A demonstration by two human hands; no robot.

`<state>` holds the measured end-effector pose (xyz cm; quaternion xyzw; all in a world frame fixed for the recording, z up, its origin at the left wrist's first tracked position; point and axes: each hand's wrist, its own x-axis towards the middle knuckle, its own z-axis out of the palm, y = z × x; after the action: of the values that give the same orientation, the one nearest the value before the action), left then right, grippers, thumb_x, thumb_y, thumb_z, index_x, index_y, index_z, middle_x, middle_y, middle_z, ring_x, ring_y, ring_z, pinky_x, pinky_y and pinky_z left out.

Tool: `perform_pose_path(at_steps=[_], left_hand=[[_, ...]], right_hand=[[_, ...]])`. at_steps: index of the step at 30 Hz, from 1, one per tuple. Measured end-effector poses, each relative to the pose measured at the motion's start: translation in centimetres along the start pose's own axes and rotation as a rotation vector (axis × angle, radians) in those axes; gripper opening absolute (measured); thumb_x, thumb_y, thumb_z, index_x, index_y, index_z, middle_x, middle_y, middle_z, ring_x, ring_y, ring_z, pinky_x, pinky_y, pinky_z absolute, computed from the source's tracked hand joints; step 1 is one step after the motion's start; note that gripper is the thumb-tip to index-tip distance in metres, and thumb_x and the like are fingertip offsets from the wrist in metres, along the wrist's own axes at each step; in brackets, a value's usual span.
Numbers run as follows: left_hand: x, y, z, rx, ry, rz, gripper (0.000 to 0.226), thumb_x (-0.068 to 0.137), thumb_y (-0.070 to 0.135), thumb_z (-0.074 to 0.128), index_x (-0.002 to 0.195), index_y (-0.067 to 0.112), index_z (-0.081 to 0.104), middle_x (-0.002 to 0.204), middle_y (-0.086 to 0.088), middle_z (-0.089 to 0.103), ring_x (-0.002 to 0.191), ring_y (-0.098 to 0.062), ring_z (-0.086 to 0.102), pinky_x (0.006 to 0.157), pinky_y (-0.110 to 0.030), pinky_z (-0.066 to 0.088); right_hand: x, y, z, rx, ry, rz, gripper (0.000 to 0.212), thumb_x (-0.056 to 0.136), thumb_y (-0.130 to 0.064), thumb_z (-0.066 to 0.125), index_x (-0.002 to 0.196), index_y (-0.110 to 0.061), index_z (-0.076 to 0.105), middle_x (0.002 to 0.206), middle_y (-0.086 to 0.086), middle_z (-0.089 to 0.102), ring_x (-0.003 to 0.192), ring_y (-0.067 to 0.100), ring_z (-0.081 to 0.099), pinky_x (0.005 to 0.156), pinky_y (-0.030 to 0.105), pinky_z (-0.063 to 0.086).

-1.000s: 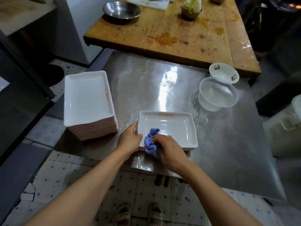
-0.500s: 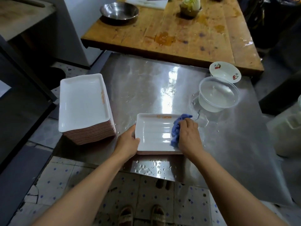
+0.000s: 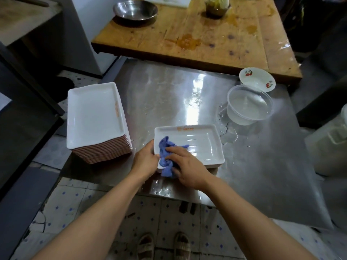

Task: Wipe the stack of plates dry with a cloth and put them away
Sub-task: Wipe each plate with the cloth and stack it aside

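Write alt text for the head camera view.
A person's right hand wipes a white rectangular plate with a blue cloth on a wet steel table; the left hand steadies its edge beside a plate stack.

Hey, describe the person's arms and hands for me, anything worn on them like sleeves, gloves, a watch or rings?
Both forearms are bare up to the frame's edge, with no sleeves showing. The left hand and right hand wear no gloves. No watch, bracelet or ring shows on the visible sides.

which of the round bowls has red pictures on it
The small white ceramic bowl at the steel table's far right edge; the clear plastic bowl and the metal bowl are plain.
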<state>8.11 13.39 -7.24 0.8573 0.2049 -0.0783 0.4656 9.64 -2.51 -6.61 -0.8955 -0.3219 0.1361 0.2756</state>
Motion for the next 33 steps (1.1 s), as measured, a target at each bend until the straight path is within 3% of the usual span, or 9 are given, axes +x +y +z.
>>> perform_pose_path(at_steps=[5,9,13,17,21,24,28,31,33], left_hand=[[0.3,0.4,0.0,0.046,-0.003,-0.028,0.048,0.084,0.002,0.050,0.125,0.027,0.056,0.092,-0.016,0.067,0.079,-0.035,0.062,0.068,-0.035,0.049],[0.4,0.9,-0.1,0.144,0.012,0.015,0.052,0.084,0.002,0.049,0.130,0.024,0.054,0.106,-0.016,0.067,0.097,-0.037,0.061,0.085,-0.041,0.051],[0.2,1.7,0.1,0.421,0.084,-0.010,0.042,0.085,0.013,0.051,0.127,0.021,0.054,0.119,-0.015,0.057,0.109,-0.035,0.053,0.086,-0.036,0.044],[-1.4,2.7,1.4,0.664,0.183,0.226,0.049,0.088,0.030,0.058,0.133,0.018,0.046,0.134,-0.010,0.040,0.125,-0.029,0.034,0.101,-0.041,0.033],[-2.3,3.6,4.6,0.734,-0.103,0.487,0.063,0.092,0.044,0.051,0.147,0.022,0.028,0.158,-0.002,0.015,0.145,-0.019,0.009,0.117,-0.041,0.007],[-2.4,3.4,6.5,0.833,-0.197,0.498,0.068,0.094,0.041,0.049,0.150,0.021,0.015,0.160,-0.003,0.004,0.146,-0.020,0.002,0.117,-0.040,0.007],[-2.7,3.3,7.1,0.939,-0.094,0.531,0.057,0.098,0.022,0.041,0.150,0.016,0.016,0.159,-0.008,0.011,0.146,-0.024,0.012,0.113,-0.037,0.021],[-3.5,3.8,6.9,0.913,-0.018,0.606,0.050,0.092,0.009,0.049,0.140,0.014,0.039,0.150,-0.012,0.035,0.135,-0.027,0.039,0.097,-0.039,0.040],[-4.4,4.4,6.4,0.824,0.013,0.680,0.040,0.076,-0.002,0.064,0.115,0.009,0.063,0.123,-0.015,0.062,0.103,-0.032,0.064,0.070,-0.042,0.051]], right_hand=[[-4.1,1.9,-2.5,-0.080,0.117,0.076,0.025,0.077,-0.003,0.066,0.102,-0.004,0.069,0.119,0.012,0.064,0.109,0.031,0.059,0.096,0.040,0.043],[-6.5,3.5,-4.7,-0.275,0.170,0.194,0.015,0.077,-0.006,0.067,0.092,-0.006,0.068,0.102,0.011,0.068,0.093,0.033,0.057,0.078,0.041,0.043],[-7.4,4.0,-5.9,-0.301,0.167,0.268,0.016,0.084,-0.004,0.057,0.098,-0.007,0.065,0.105,0.006,0.063,0.100,0.024,0.048,0.079,0.034,0.041],[-8.5,3.8,-7.6,0.027,0.515,0.335,0.018,0.078,0.006,0.055,0.068,-0.003,0.067,0.062,0.000,0.062,0.064,0.002,0.058,0.056,0.019,0.037],[-9.4,4.0,-8.5,0.129,0.615,0.417,0.023,0.072,0.016,0.050,0.069,0.003,0.068,0.052,-0.024,0.045,0.067,-0.026,0.049,0.063,-0.006,0.031],[-9.7,4.5,-8.3,0.145,0.615,0.462,0.022,0.073,0.015,0.051,0.074,0.003,0.070,0.055,-0.013,0.057,0.065,-0.022,0.050,0.063,-0.007,0.030],[-9.9,5.0,-7.7,0.176,0.617,0.503,0.024,0.075,0.012,0.051,0.080,-0.002,0.070,0.077,0.011,0.069,0.058,0.000,0.049,0.062,-0.002,0.033],[-10.0,5.1,-7.6,0.214,0.617,0.535,0.026,0.075,0.011,0.050,0.083,-0.004,0.070,0.076,0.009,0.066,0.063,0.011,0.050,0.063,0.009,0.038],[-10.1,4.9,-7.7,0.288,0.624,0.569,0.027,0.077,0.010,0.050,0.087,-0.007,0.069,0.072,0.006,0.062,0.060,0.015,0.055,0.062,0.018,0.047]])
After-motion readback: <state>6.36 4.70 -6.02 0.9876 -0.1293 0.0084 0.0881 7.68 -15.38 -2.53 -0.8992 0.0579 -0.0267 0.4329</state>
